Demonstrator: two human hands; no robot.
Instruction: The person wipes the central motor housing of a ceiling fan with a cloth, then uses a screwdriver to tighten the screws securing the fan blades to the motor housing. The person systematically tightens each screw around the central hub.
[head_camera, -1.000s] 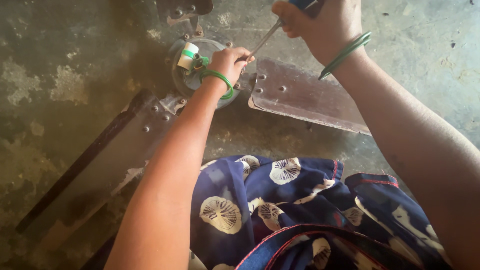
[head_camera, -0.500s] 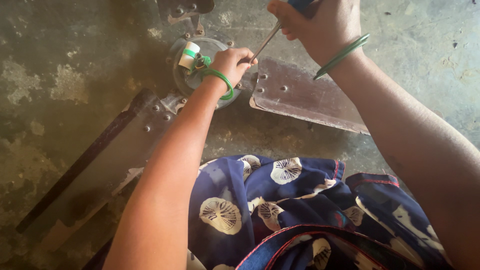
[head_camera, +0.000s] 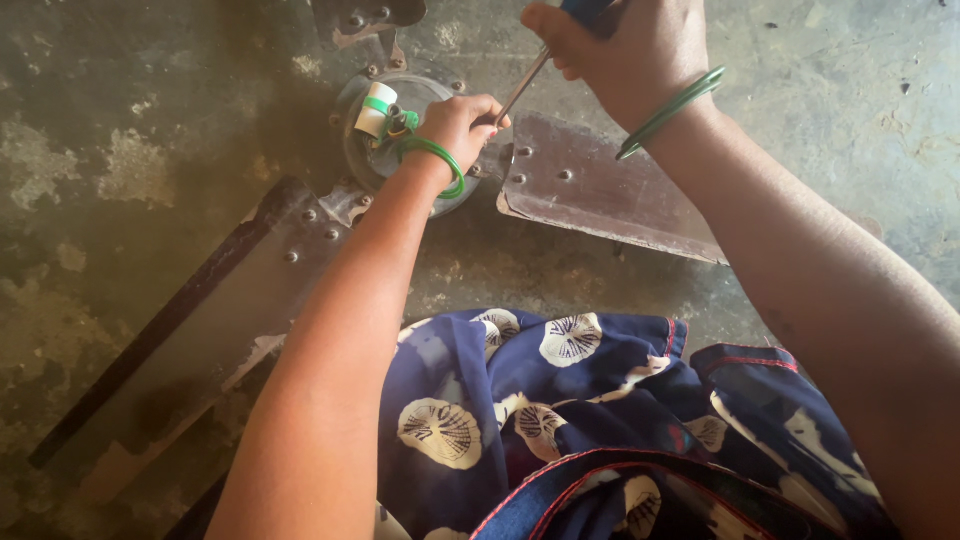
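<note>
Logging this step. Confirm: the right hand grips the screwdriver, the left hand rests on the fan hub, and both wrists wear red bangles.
One error: the bangles are green, not red, as the head view shows. The right hand does grip the screwdriver, and the left hand rests on the fan hub.

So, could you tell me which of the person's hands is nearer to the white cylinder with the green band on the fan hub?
Left. The left hand rests on the hub just right of the white cylinder; the right hand is farther right, gripping the screwdriver.

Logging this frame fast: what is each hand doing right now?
Left hand: closed, resting on the fan motor hub, steadying the screwdriver shaft.
Right hand: closed in a grip on the screwdriver handle.
</note>
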